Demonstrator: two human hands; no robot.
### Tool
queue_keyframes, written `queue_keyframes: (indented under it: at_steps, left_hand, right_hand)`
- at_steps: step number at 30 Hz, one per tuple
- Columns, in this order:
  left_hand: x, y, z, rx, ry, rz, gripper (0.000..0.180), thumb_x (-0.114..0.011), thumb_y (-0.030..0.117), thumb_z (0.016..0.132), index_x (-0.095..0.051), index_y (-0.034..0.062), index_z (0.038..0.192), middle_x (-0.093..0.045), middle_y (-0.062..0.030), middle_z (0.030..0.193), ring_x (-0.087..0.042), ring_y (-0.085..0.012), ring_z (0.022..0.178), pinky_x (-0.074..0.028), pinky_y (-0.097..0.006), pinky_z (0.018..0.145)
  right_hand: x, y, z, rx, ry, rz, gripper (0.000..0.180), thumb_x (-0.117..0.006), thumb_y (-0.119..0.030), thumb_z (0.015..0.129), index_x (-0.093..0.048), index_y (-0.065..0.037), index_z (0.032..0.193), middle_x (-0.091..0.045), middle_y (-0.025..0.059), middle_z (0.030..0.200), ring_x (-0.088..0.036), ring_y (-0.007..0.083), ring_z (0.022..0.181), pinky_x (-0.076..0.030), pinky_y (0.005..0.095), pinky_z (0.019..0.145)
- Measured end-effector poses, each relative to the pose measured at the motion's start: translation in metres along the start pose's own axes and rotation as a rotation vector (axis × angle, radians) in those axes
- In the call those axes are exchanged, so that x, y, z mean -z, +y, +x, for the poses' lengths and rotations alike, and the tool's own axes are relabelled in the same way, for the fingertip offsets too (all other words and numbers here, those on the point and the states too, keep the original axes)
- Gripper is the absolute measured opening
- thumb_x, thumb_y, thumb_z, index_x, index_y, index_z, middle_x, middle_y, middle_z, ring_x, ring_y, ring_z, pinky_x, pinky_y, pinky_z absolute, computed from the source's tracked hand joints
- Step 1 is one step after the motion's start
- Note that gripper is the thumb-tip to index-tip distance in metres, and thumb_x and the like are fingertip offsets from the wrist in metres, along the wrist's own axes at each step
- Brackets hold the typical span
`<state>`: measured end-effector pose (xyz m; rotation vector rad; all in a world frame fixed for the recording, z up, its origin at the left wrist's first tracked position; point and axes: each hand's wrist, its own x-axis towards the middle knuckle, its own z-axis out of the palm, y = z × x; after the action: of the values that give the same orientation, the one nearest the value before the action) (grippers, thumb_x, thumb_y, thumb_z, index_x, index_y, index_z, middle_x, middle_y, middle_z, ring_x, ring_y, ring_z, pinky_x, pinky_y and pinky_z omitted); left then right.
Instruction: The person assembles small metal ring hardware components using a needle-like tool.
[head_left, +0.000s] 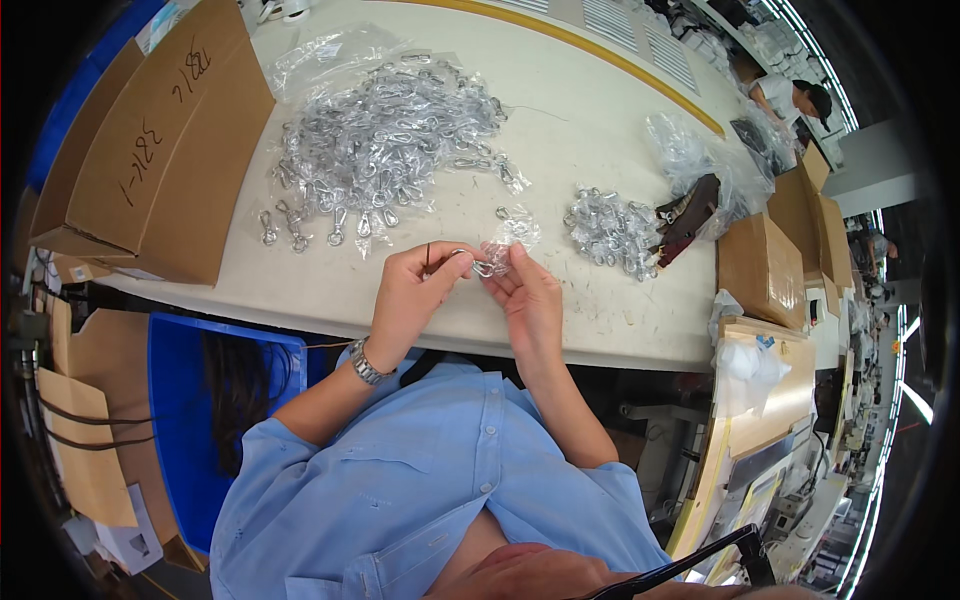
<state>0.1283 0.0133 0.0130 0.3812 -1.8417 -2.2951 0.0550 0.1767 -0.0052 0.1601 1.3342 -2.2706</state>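
Observation:
My left hand [415,290] pinches a small metal snap hook [470,260] at the near edge of the white table [560,130]. My right hand [530,295] holds a small clear plastic bag [510,245] against that hook. A big pile of bagged metal hooks [380,140] lies beyond my left hand. A smaller heap of bare hooks [610,230] sits to the right of my right hand. A silver watch [365,365] is on my left wrist.
An open cardboard box [160,140] lies on the table's left end. A blue bin [185,400] stands below it. Cardboard boxes [765,265] and crumpled clear bags [700,160] are at the right. Another person [790,95] works far right.

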Motion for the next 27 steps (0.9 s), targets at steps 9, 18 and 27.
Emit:
queue_keyframes:
  at_steps: [9, 18, 27]
  left_hand:
    - [-0.006, -0.018, 0.007, -0.186, 0.101, 0.049, 0.017, -0.07, 0.008, 0.103, -0.077, -0.0008, 0.116, -0.079, -0.0018, 0.094, -0.058, 0.0007, 0.07, -0.04, -0.019, 0.06]
    - [0.002, -0.019, 0.001, -0.226, 0.209, 0.208, 0.013, -0.075, 0.008, 0.099, -0.066, -0.0013, 0.096, -0.076, -0.0053, 0.088, -0.076, -0.0106, 0.084, -0.057, -0.024, 0.071]
    - [-0.009, -0.014, -0.001, -0.213, 0.111, 0.066, 0.016, -0.072, 0.012, 0.099, -0.066, -0.0016, 0.094, -0.071, -0.0047, 0.079, -0.072, -0.0104, 0.069, -0.057, -0.027, 0.067]
  right_hand:
    - [-0.009, 0.002, 0.0, 0.018, -0.024, 0.031, 0.033, -0.065, -0.029, 0.109, -0.074, 0.0, 0.12, -0.078, 0.013, 0.116, -0.075, 0.0189, 0.103, -0.058, 0.0338, 0.097]
    - [-0.02, 0.015, -0.007, 0.042, -0.082, 0.023, 0.039, -0.06, -0.029, 0.111, -0.067, 0.003, 0.131, -0.073, 0.0175, 0.13, -0.071, 0.022, 0.119, -0.056, 0.0373, 0.105]
    - [-0.014, 0.02, 0.006, 0.003, -0.234, 0.025, 0.04, -0.058, -0.025, 0.112, -0.062, 0.007, 0.137, -0.07, 0.0145, 0.129, -0.07, 0.0194, 0.113, -0.056, 0.0321, 0.098]
